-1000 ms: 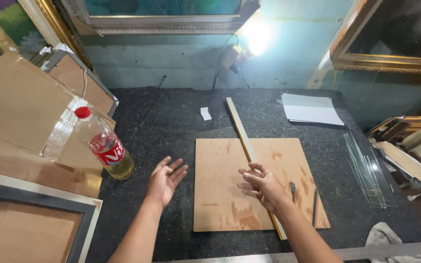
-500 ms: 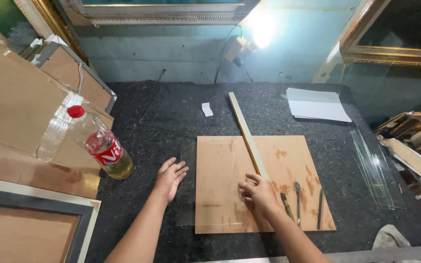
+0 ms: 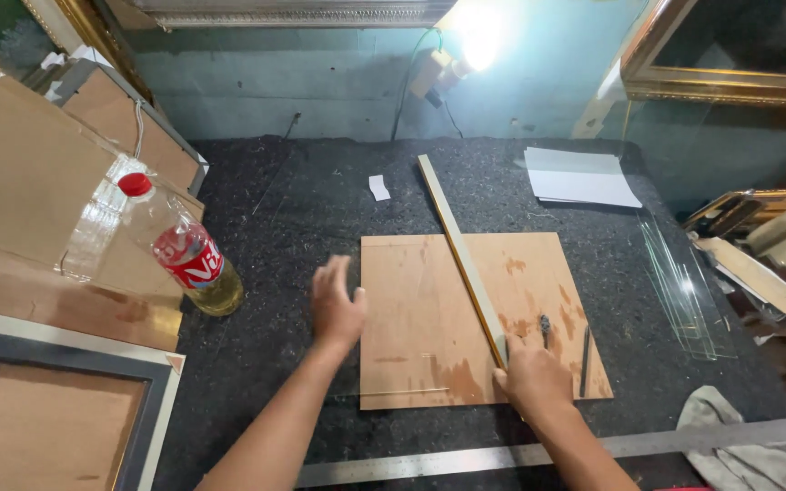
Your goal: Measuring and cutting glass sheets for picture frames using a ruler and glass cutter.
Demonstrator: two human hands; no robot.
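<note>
A square brown board (image 3: 429, 318) lies flat on the dark speckled table (image 3: 320, 200). A long pale wooden strip (image 3: 457, 245) lies across it on a diagonal, from the far middle toward me. My right hand (image 3: 531, 377) rests on the near end of the strip, fingers curled over it at the board's front right. My left hand (image 3: 337, 305) hovers just left of the board's left edge, fingers apart and holding nothing. Two thin dark tools (image 3: 584, 350) lie on the board, right of my right hand.
A plastic bottle with a red cap and yellowish liquid (image 3: 184, 255) leans at the left. Cardboard sheets (image 3: 20, 182) and a picture frame (image 3: 56, 409) fill the left side. White sheets (image 3: 579, 177) lie far right, glass strips (image 3: 680, 286) right, a metal ruler (image 3: 466, 459) along the near edge.
My left hand has lifted from the table and moved toward the board's left edge. My right hand has slid down to the strip's near end.
</note>
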